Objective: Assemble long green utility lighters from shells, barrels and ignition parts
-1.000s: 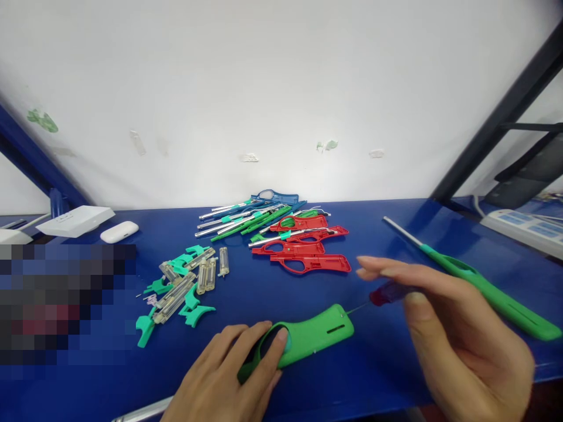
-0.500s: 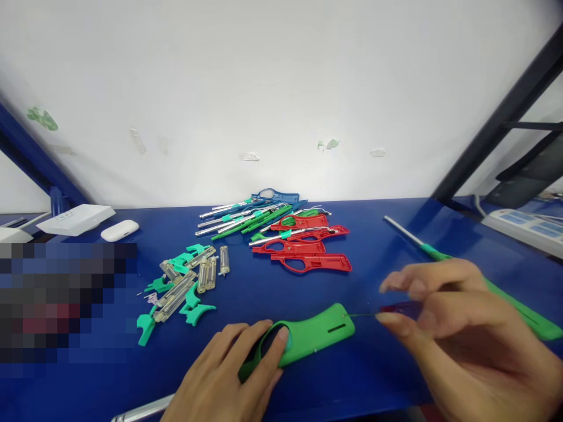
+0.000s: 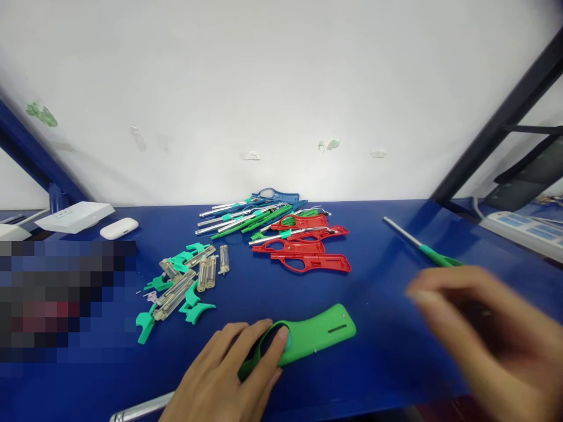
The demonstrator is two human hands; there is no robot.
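My left hand [image 3: 229, 369] grips a green long-nosed lighter [image 3: 319, 334] lying on the blue table, fingers around its trigger opening. Its metal tube [image 3: 143, 408] sticks out at the lower left, under my hand. To the right, my right hand [image 3: 488, 340] is off the lighter and smeared by motion. Thumb and forefinger meet in a pinch; whatever lies inside the curled fingers does not show. Behind that hand rests another green lighter [image 3: 435, 256], partly covered by it.
Opened red lighter shells [image 3: 314, 262] and blue and green lighter parts [image 3: 264, 217] are heaped at the back. Clear fuel tanks [image 3: 176, 293] and teal triggers [image 3: 200, 312] lie at left. Beyond them are a white case [image 3: 119, 228] and a white box [image 3: 74, 217]; a power strip [image 3: 523, 234] sits right.
My right hand has drawn back to the right, away from the lighter's end. The thin tool with a dark red handle that it held no longer shows. My left hand stays put.
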